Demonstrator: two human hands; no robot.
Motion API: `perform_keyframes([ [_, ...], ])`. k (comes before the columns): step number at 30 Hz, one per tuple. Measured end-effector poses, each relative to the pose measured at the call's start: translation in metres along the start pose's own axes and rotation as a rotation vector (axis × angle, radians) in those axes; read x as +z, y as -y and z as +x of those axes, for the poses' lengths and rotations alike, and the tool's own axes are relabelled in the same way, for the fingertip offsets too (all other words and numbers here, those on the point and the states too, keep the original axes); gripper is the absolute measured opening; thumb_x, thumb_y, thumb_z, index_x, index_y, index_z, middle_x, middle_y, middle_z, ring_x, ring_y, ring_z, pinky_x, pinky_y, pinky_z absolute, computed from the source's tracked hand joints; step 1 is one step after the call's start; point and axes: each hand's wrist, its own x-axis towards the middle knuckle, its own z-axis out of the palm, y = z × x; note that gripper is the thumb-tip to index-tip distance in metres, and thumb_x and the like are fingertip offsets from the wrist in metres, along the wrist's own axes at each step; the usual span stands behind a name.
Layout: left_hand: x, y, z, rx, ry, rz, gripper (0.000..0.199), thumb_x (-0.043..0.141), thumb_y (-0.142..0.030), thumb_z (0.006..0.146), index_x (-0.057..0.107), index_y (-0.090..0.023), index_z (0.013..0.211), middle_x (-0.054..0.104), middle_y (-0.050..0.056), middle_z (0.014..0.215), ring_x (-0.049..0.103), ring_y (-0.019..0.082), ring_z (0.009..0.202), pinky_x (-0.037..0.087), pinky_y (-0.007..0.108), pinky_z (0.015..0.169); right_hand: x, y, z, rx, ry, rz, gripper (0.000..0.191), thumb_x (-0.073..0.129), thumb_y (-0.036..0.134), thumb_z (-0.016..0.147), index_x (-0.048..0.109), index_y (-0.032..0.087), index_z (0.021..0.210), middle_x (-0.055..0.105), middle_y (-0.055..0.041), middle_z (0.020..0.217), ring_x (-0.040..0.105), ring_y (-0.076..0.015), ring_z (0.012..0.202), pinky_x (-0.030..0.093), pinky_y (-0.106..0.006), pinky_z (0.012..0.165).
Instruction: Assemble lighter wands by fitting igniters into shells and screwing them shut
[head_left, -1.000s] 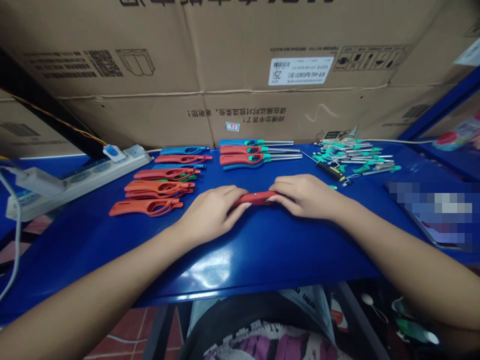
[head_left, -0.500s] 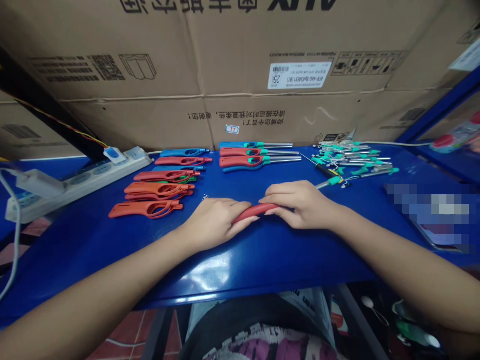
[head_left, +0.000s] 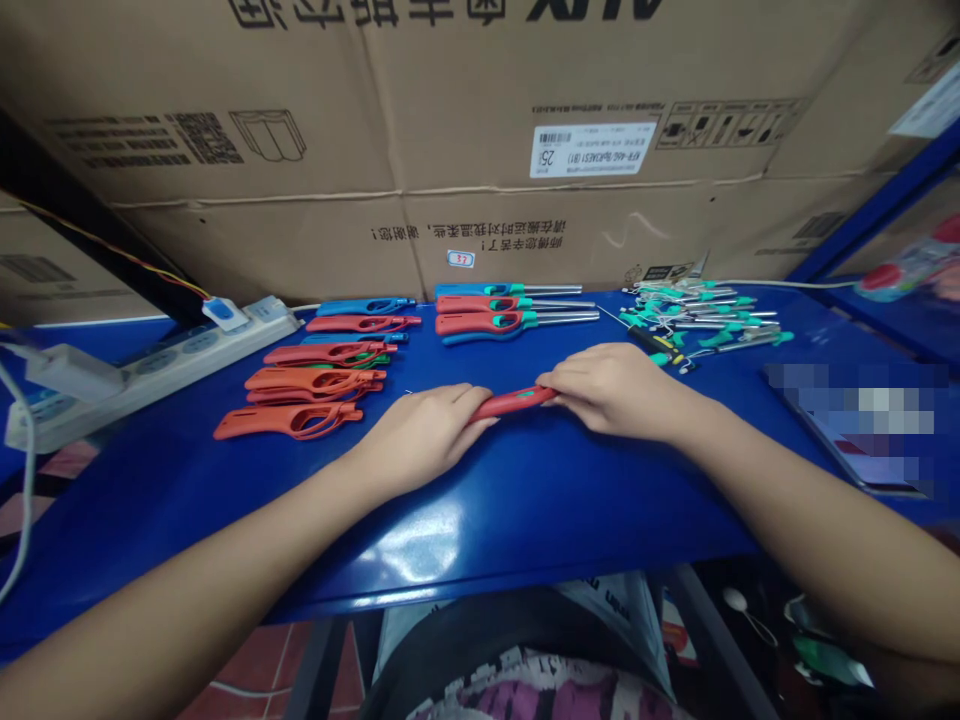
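A red lighter body (head_left: 514, 402) is held between my two hands above the blue table, with a small green part showing on its upper side. My left hand (head_left: 424, 430) is closed around its left end. My right hand (head_left: 607, 392) pinches the right end, and the fingers hide that tip. Just beyond the right hand lies a screwdriver (head_left: 651, 342) with a black and yellow handle. Next to it is a pile of metal tubes with green parts and wires (head_left: 712, 310). Several lighters with metal tubes (head_left: 480, 323) lie beyond my hands.
Red, orange and blue lighter shells (head_left: 277, 420) are lined up at the left. A white power strip (head_left: 172, 365) with plugs runs along the left side. A phone-like device (head_left: 847, 430) lies at the right. A cardboard box (head_left: 465, 150) stands behind the blue table (head_left: 525, 520).
The lighter body has turned, and its green part has come into view. My right hand has shifted slightly up and away from the left, so more of the red body shows between them.
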Motion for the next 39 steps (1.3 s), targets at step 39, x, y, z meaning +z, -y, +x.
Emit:
perform_keyframes([
  [39, -0.008, 0.002, -0.001, -0.056, -0.009, -0.032, 0.034, 0.043, -0.039, 0.106, 0.063, -0.022, 0.128, 0.071, 0.005, 0.119, 0.071, 0.024, 0.100, 0.054, 0.032, 0.076, 0.002, -0.026, -0.003, 0.031, -0.003, 0.039, 0.021, 0.060, 0.030, 0.099, 0.074, 0.019, 0.108, 0.079, -0.0058, 0.096, 0.067, -0.0212, 0.092, 0.039, -0.041, 0.097],
])
